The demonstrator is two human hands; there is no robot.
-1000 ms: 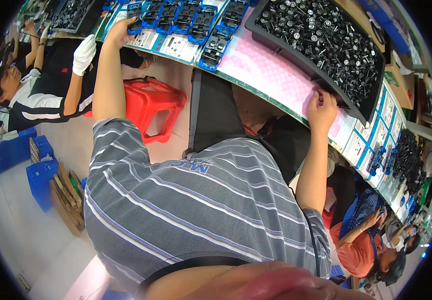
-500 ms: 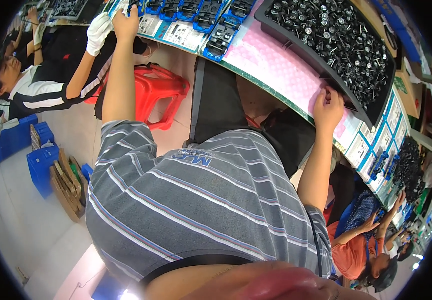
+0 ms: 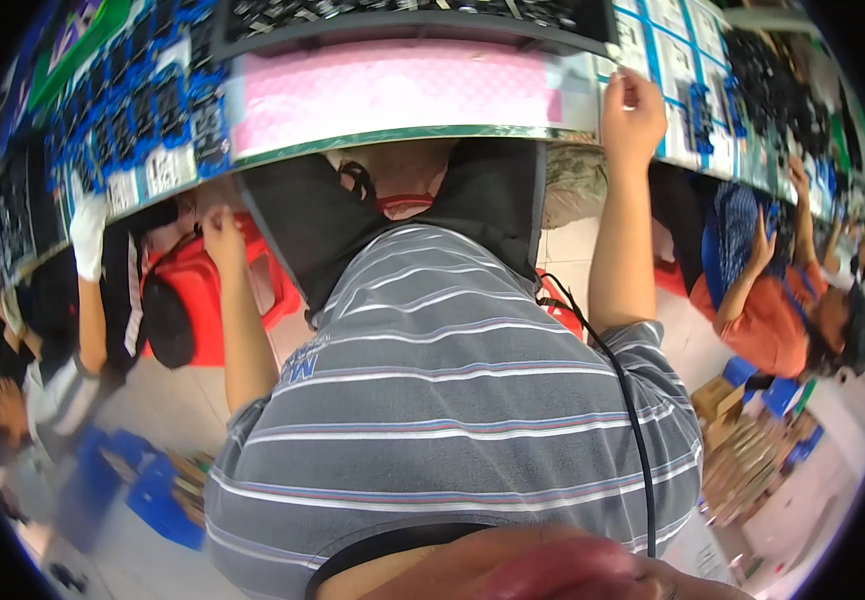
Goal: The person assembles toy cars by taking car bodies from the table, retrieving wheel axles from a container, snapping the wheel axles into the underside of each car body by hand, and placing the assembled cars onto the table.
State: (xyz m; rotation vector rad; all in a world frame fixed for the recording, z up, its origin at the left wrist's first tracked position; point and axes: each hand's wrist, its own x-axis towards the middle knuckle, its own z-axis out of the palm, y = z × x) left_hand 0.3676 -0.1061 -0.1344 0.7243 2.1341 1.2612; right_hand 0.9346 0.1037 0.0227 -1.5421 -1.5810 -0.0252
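Observation:
My left hand hangs just off the table's front edge, above a red plastic stool. Its fingers are curled loosely, and whether anything is in them is hidden. On the right, my right hand is over the table edge by the near right corner of a black tray. Thumb and fingertips are bent together in a pinch; what they hold, if anything, is too small to make out. Small black parts with shiny metal pins fill the tray. A pink padded sheet covers the table before me.
Rows of blue-and-black parts stand at the left. On the right are printed sheets and a heap of black parts. Co-workers sit either side: a white-gloved hand at left, an orange-shirted person at right.
The view has turned left, bringing the tray and pink sheet to the middle. My left hand has come off the blue-and-black parts, and my right hand has left the tray's near wall.

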